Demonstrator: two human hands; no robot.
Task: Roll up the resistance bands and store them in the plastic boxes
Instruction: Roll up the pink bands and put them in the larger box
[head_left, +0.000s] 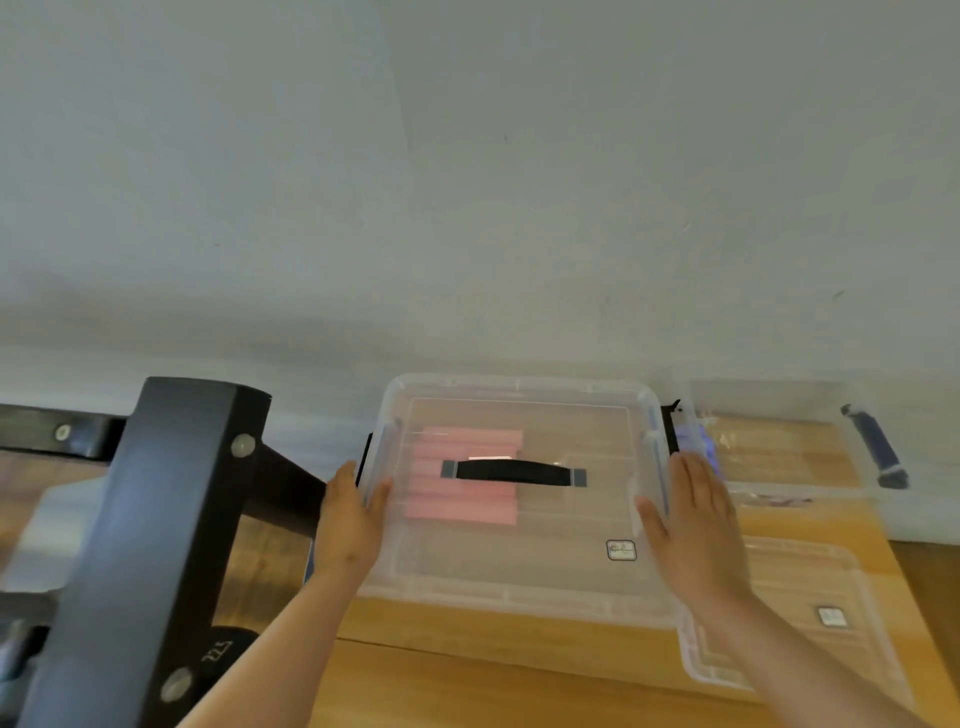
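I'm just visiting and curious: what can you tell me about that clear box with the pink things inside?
The clear box is see-through plastic with rounded corners. Its lid is on, with a black handle across the middle and a small label near one corner. Inside, pink rolled bands lie stacked in its left half. It sits flat on the wooden table by the wall. The left hand and right hand rest open against its two sides.

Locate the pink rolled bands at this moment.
In the head view, the pink rolled bands sit inside the lidded clear box at centre, toward its left half, under the black lid handle.
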